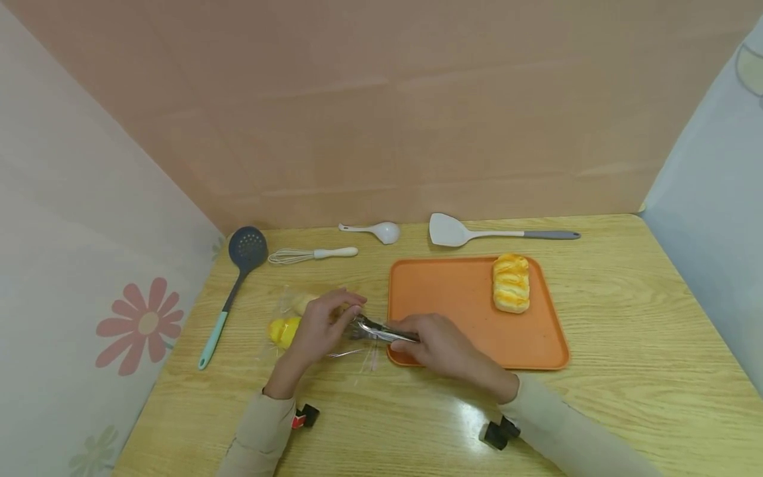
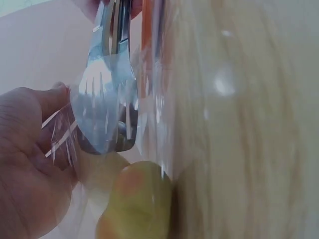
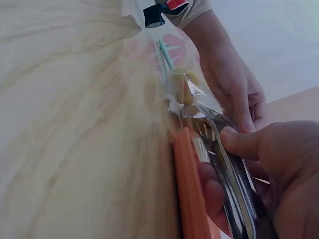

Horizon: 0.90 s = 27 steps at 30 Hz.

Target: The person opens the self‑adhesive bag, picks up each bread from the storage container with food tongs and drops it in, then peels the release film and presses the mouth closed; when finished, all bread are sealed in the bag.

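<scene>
Gripping a pair of metal tongs (image 1: 381,331) by the handle end, the right hand (image 1: 438,344) has its fingers and thumb curled round them over the near left corner of the orange tray (image 1: 453,311). The tongs lie nearly level, long axis running left to right, with their forked tips pointing left, toward the left hand (image 1: 322,328). That hand pinches the mouth of a clear plastic bag (image 1: 292,318), fingers bent round the film, and the tips of the tongs sit at or just inside the opening; the left wrist view shows the slotted tips behind the film. Inside the bag are a yellow piece of bread (image 1: 283,331) and a paler one behind it. The bag rests on the wooden counter (image 1: 626,331) just left of the tray. On the tray lies one glazed bread roll (image 1: 510,283), well apart from both hands, near the far right corner.
</scene>
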Tool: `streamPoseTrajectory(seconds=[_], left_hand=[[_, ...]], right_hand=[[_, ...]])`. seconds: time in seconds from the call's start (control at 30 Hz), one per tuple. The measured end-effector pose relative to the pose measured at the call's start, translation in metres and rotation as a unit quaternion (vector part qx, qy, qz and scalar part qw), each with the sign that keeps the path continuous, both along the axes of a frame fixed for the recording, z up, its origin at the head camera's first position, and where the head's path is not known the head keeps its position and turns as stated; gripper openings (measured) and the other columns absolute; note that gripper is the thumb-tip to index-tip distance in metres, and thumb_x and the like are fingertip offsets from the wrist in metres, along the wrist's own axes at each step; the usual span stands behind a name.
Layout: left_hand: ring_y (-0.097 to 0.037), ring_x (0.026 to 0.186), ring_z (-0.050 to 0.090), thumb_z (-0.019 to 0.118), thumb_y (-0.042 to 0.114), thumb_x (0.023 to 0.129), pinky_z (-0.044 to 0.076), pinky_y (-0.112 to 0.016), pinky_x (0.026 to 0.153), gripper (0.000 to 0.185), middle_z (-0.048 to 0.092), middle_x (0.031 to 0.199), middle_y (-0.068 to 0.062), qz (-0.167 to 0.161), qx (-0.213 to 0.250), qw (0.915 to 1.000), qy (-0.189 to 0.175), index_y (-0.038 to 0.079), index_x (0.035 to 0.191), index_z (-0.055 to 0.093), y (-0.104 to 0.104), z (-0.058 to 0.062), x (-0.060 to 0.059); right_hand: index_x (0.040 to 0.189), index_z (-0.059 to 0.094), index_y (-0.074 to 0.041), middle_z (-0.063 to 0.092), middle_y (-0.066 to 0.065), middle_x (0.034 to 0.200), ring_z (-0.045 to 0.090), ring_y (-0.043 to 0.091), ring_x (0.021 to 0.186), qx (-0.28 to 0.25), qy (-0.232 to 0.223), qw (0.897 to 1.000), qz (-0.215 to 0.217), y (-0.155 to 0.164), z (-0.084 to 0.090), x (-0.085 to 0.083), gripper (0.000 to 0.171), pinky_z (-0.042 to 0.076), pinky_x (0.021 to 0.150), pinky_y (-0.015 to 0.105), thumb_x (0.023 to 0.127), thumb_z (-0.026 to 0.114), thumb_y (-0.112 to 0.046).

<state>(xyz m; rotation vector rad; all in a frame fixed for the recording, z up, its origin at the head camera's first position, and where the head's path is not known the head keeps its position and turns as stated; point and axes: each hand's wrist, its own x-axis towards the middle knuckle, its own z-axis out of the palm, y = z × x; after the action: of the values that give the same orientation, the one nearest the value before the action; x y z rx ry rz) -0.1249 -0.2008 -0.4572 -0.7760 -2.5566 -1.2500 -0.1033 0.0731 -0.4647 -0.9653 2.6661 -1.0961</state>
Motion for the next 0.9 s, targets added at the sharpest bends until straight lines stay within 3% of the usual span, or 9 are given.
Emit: streamPoseTrajectory(seconds=[0.13, 0.27, 0.37, 0.4, 0.5, 0.6, 0.67, 0.77, 0.9], left_hand=[[-0.029, 0.111, 0.079, 0.076, 0.005, 0.105, 0.053, -0.051, 0.118, 0.009, 0.084, 0.114, -0.006, 0.024, 0.000, 0.9996, -0.010, 0.001, 0.110, 0.081, -0.003, 0.000, 0.000], [-0.024, 0.098, 0.079, 0.073, 0.006, 0.107, 0.064, -0.039, 0.089, 0.010, 0.084, 0.116, -0.004, 0.021, 0.031, 0.9990, -0.026, 0.003, 0.112, 0.082, -0.005, 0.002, 0.002], [-0.022, 0.101, 0.078, 0.070, 0.005, 0.109, 0.063, -0.034, 0.083, 0.012, 0.083, 0.119, -0.004, -0.013, 0.052, 0.9978, -0.040, 0.004, 0.113, 0.081, -0.005, 0.004, 0.003], [-0.023, 0.110, 0.078, 0.070, 0.004, 0.109, 0.064, -0.035, 0.087, 0.012, 0.083, 0.119, -0.004, -0.023, 0.056, 0.9973, -0.042, 0.005, 0.113, 0.081, -0.005, 0.004, 0.003], [-0.025, 0.117, 0.077, 0.070, 0.004, 0.108, 0.064, -0.038, 0.093, 0.012, 0.083, 0.119, -0.003, -0.029, 0.054, 0.9973, -0.041, 0.007, 0.112, 0.082, -0.004, 0.006, 0.004], [-0.024, 0.116, 0.078, 0.071, 0.004, 0.108, 0.064, -0.036, 0.092, 0.011, 0.083, 0.118, -0.003, -0.016, 0.050, 0.9979, -0.038, 0.006, 0.111, 0.082, -0.005, 0.007, 0.004], [-0.023, 0.114, 0.078, 0.072, 0.004, 0.107, 0.063, -0.033, 0.092, 0.011, 0.084, 0.118, -0.003, -0.009, 0.048, 0.9982, -0.034, 0.005, 0.112, 0.082, -0.007, 0.006, 0.003], [-0.023, 0.112, 0.078, 0.072, 0.002, 0.107, 0.061, -0.029, 0.096, 0.012, 0.083, 0.117, -0.005, -0.007, 0.056, 0.9980, -0.029, 0.003, 0.114, 0.081, -0.010, 0.004, 0.000], [-0.030, 0.102, 0.080, 0.070, -0.002, 0.107, 0.061, -0.031, 0.098, 0.014, 0.083, 0.116, -0.011, -0.017, 0.068, 0.9973, -0.022, 0.002, 0.115, 0.081, -0.012, 0.002, -0.002]], right_hand=[[0.140, 0.079, -0.017, 0.081, -0.006, 0.115, 0.073, 0.010, 0.088, 0.044, 0.111, 0.993, 0.013, 0.000, -0.003, 0.000, 0.042, 0.060, 0.070, 0.033, 0.100, 0.085, -0.027], [0.137, 0.081, -0.020, 0.076, -0.008, 0.111, 0.072, 0.011, 0.078, 0.102, 0.301, 0.948, 0.028, 0.000, -0.006, -0.005, 0.041, 0.057, 0.057, 0.029, 0.097, 0.088, -0.024], [0.134, 0.081, -0.022, 0.073, -0.008, 0.105, 0.065, 0.011, 0.069, 0.126, 0.379, 0.917, 0.019, 0.001, -0.007, -0.010, 0.039, 0.054, 0.053, 0.027, 0.095, 0.089, -0.024], [0.133, 0.082, -0.022, 0.074, -0.008, 0.105, 0.065, 0.011, 0.069, 0.125, 0.384, 0.915, 0.018, 0.001, -0.007, -0.011, 0.039, 0.054, 0.055, 0.027, 0.095, 0.090, -0.025], [0.135, 0.082, -0.022, 0.076, -0.009, 0.109, 0.071, 0.010, 0.077, 0.099, 0.334, 0.937, 0.025, 0.002, -0.007, -0.012, 0.040, 0.057, 0.057, 0.028, 0.096, 0.089, -0.027], [0.141, 0.079, -0.019, 0.079, -0.007, 0.117, 0.076, 0.011, 0.088, 0.070, 0.228, 0.971, 0.032, 0.004, -0.007, -0.011, 0.042, 0.061, 0.065, 0.033, 0.100, 0.085, -0.029], [0.143, 0.077, -0.018, 0.078, -0.006, 0.119, 0.075, 0.012, 0.089, 0.070, 0.171, 0.983, 0.026, 0.005, -0.005, -0.010, 0.042, 0.062, 0.068, 0.035, 0.104, 0.081, -0.031], [0.143, 0.076, -0.017, 0.077, -0.004, 0.113, 0.073, 0.014, 0.083, 0.087, 0.142, 0.986, 0.004, 0.008, -0.002, -0.008, 0.041, 0.059, 0.065, 0.037, 0.105, 0.078, -0.033], [0.140, 0.076, -0.020, 0.076, -0.004, 0.108, 0.072, 0.016, 0.074, 0.112, 0.182, 0.977, -0.019, 0.008, 0.002, -0.007, 0.041, 0.054, 0.056, 0.033, 0.103, 0.082, -0.035]])
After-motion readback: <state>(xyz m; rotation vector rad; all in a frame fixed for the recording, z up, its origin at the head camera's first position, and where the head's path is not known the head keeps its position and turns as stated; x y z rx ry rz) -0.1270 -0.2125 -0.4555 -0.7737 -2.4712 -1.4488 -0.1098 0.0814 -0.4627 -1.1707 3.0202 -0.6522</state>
